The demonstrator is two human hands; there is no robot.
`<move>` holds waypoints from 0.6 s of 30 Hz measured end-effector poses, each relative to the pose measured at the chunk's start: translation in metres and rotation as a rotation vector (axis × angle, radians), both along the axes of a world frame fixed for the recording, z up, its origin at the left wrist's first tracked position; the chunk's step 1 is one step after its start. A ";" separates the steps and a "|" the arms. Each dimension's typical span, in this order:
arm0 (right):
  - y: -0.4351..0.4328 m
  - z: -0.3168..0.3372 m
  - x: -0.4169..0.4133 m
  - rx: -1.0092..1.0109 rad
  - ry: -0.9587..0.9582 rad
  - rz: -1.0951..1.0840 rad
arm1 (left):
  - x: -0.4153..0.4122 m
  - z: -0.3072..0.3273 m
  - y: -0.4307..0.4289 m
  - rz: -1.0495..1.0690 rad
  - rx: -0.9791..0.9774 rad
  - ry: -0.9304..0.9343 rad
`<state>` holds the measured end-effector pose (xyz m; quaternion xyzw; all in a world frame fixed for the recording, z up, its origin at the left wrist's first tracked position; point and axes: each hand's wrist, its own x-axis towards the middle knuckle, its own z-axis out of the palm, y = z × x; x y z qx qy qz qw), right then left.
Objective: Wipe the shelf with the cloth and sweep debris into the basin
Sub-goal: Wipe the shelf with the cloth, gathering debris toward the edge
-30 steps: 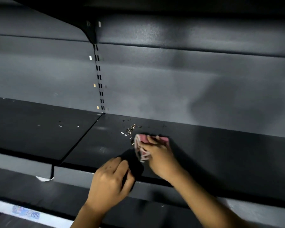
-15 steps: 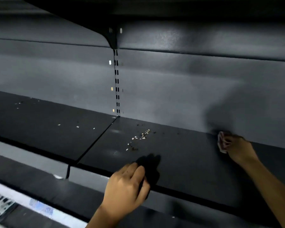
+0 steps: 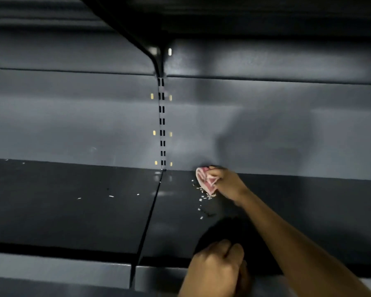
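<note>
Cloth against crumbs at the shelf's back edge

Right hand (image 3: 227, 185) clutches the bunched cloth (image 3: 206, 182) mid-frame; debris (image 3: 201, 200) lies just left and frontward, toward the left hand (image 3: 216, 269), curled closed at the shelf (image 3: 94, 211) lip; basin unseen.

The shelf (image 3: 73, 211) is seen as dark painted metal, smooth with a dull satin sheen; the back panel (image 3: 73, 125) is finished in grey matt metal, faintly speckled; the slotted upright (image 3: 162, 125) is metal too; the cloth (image 3: 205, 182) is shown as soft pink-and-white fabric, crumpled.
</note>
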<state>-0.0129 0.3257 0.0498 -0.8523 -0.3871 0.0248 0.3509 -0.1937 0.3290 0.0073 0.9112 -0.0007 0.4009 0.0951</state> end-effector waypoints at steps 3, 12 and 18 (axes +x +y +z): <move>-0.024 0.010 -0.013 0.268 0.149 -0.058 | -0.025 0.007 0.048 0.070 0.049 0.063; -0.086 -0.013 -0.104 0.109 -0.153 0.436 | -0.040 0.004 0.090 0.064 0.061 0.195; -0.031 -0.016 -0.061 0.004 -0.123 0.436 | -0.044 0.004 0.099 0.021 0.046 0.311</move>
